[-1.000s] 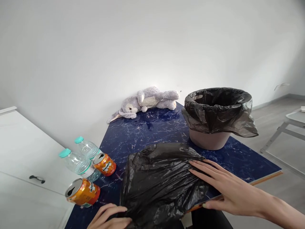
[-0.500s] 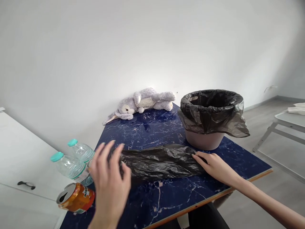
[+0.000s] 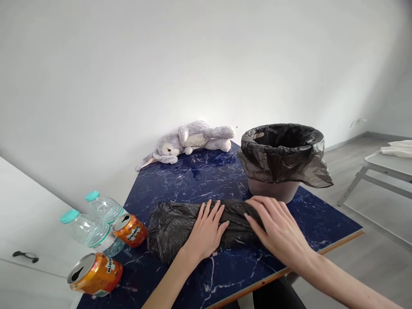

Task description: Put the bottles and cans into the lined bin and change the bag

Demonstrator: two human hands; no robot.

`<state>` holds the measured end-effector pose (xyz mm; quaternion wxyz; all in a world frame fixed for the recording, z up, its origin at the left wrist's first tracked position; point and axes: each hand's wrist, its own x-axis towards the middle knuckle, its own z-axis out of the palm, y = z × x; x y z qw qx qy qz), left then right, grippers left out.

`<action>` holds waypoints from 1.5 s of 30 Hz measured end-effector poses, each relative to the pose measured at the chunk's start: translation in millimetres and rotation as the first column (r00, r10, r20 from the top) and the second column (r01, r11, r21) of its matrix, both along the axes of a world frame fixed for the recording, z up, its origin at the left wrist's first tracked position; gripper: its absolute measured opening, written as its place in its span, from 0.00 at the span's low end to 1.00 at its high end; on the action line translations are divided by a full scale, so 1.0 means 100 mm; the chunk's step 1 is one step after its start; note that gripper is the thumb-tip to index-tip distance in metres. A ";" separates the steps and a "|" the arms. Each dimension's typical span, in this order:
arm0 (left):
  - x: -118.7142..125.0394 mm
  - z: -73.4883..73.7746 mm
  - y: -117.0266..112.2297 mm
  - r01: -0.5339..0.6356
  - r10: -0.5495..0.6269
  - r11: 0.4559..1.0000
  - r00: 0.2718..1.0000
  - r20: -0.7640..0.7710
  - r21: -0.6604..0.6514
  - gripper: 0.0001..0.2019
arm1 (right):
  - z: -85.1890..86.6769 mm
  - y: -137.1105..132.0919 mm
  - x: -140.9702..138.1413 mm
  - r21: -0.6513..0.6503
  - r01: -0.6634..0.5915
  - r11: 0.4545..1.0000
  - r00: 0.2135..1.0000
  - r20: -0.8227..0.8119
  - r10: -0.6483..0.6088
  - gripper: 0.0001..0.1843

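A black plastic trash bag (image 3: 174, 227), folded into a long strip, lies across the near part of the blue marbled table (image 3: 180, 184). My left hand (image 3: 207, 234) rests flat on its middle, fingers spread and thumb out. Over the bag's right end lies my right hand (image 3: 278, 225), its fingers stretched out with the palm down, the thumb apart from them. Just behind my right hand stands a bin (image 3: 273, 191) lined with another black bag (image 3: 283, 163), whose edge hangs over the rim.
At the table's left side stand two orange soda cans (image 3: 130, 231) and two clear bottles with turquoise caps (image 3: 92, 231). A grey plush rabbit (image 3: 193, 137) lies along the back by the wall. A white cabinet (image 3: 28, 223) is left, a folding table (image 3: 386, 165) right.
My left hand has come down and to the right onto the bag, uncovering the second can. My right hand has let go of the bag's end and flattened onto it.
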<state>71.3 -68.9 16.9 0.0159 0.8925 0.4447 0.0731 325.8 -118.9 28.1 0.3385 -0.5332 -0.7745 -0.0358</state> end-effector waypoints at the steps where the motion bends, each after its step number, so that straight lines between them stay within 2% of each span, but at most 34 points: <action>1: 0.02 -0.03 0.01 -0.010 0.010 1.000 1.000 0.004 -0.003 0.31 | 0.03 -0.06 -0.09 0.051 -0.063 0.997 0.997 0.046 0.061 0.24; 4: 0.07 -0.11 0.05 -0.033 0.033 0.999 0.999 0.039 -0.020 0.31 | -0.06 -0.05 -0.30 0.014 -0.207 0.978 0.963 0.179 0.201 0.29; 8: 0.00 -0.17 0.13 -0.064 0.067 0.997 0.994 0.082 -0.033 0.32 | -0.43 0.25 -0.33 -0.209 -0.145 0.967 0.967 0.177 0.184 0.37; 11: -0.25 -0.16 0.19 -0.096 0.097 0.995 0.993 0.067 -0.016 0.31 | -0.61 0.44 -0.24 -0.309 -0.155 0.938 0.971 0.125 0.201 0.39; 14: -0.60 -0.13 0.22 -0.139 0.139 0.990 0.990 0.031 0.002 0.30 | -0.64 0.51 -0.17 -0.301 -0.196 0.933 0.965 0.110 0.238 0.38; 18: -1.03 -0.09 0.22 -0.213 0.212 0.977 0.977 0.035 0.024 0.29 | -0.59 0.52 -0.15 -0.302 -0.220 0.927 0.958 0.113 0.264 0.37; 22: -1.17 0.00 0.19 -0.288 0.275 0.955 0.949 0.156 0.066 0.26 | -0.46 0.40 -0.31 -0.284 -0.146 0.948 0.975 0.121 0.187 0.36; 24: -1.15 0.08 0.17 -0.314 0.280 0.944 0.922 0.266 0.096 0.24 | -0.36 0.27 -0.52 -0.179 -0.162 0.970 0.974 0.127 0.186 0.32; 25: -1.13 0.12 0.17 -0.328 0.277 0.938 0.904 0.326 0.111 0.23 | -0.31 0.20 -0.66 -0.116 -0.208 0.971 0.967 0.126 0.222 0.30; 27: -1.10 0.18 0.16 -0.353 0.264 0.925 0.864 0.429 0.142 0.21 | -0.22 0.06 -0.99 -0.043 -0.316 0.948 0.942 0.108 0.319 0.27; 29: -1.08 0.23 0.15 -0.364 0.242 0.916 0.837 0.491 0.170 0.20 | -0.14 0.00 -1.34 -0.048 -0.384 0.922 0.917 0.101 0.387 0.25; 32: -1.12 0.29 0.13 -0.396 0.248 0.905 0.790 0.561 0.157 0.20 | -0.04 0.04 -1.77 -0.133 -0.392 0.910 0.901 0.145 0.409 0.14; 35: -1.21 0.40 0.10 -0.460 0.317 0.886 0.689 0.651 0.055 0.23 | 0.05 0.13 -1.93 -0.215 -0.412 0.885 0.867 0.207 0.454 0.07; 37: -1.26 0.51 0.08 -0.419 0.355 0.904 0.622 0.698 -0.087 0.23 | 0.09 0.13 -1.85 -0.276 -0.502 0.819 0.823 0.139 0.551 0.06; 38: -1.27 0.57 0.06 -0.351 0.367 0.919 0.603 0.709 -0.178 0.24 | 0.10 0.11 -1.76 -0.317 -0.580 0.751 0.780 0.051 0.624 0.05; 39: -1.27 0.63 0.04 -0.256 0.371 0.929 0.597 0.711 -0.269 0.24 | 0.11 0.07 -1.65 -0.356 -0.676 0.645 0.708 -0.072 0.703 0.04; 40: -1.25 0.68 0.02 -0.148 0.364 0.925 0.604 0.709 -0.350 0.24 | 0.12 0.03 -1.52 -0.387 -0.776 0.499 0.603 -0.222 0.766 0.05; 41: -1.21 0.71 -0.01 -0.042 0.348 0.910 0.617 0.706 -0.412 0.24 | 0.12 -0.01 -1.40 -0.397 -0.856 0.330 0.483 -0.390 0.784 0.07; 42: -1.15 0.72 -0.04 0.052 0.325 0.889 0.630 0.705 -0.456 0.24 | 0.13 -0.05 -1.27 -0.382 -0.910 0.164 0.369 -0.561 0.741 0.09; 43: -1.08 0.71 -0.06 0.134 0.301 0.864 0.637 0.710 -0.486 0.25 | 0.15 -0.09 -1.16 -0.338 -0.941 0.030 0.279 -0.718 0.638 0.12; 44: -1.00 0.66 -0.08 0.204 0.283 0.834 0.640 0.715 -0.513 0.25 | 0.17 -0.13 -1.06 -0.277 -0.960 -0.049 0.217 -0.842 0.493 0.15; 45: -0.92 0.60 -0.10 0.256 0.278 0.803 0.639 0.718 -0.538 0.26 | 0.20 -0.15 -0.97 -0.215 -0.975 -0.061 0.183 -0.925 0.332 0.17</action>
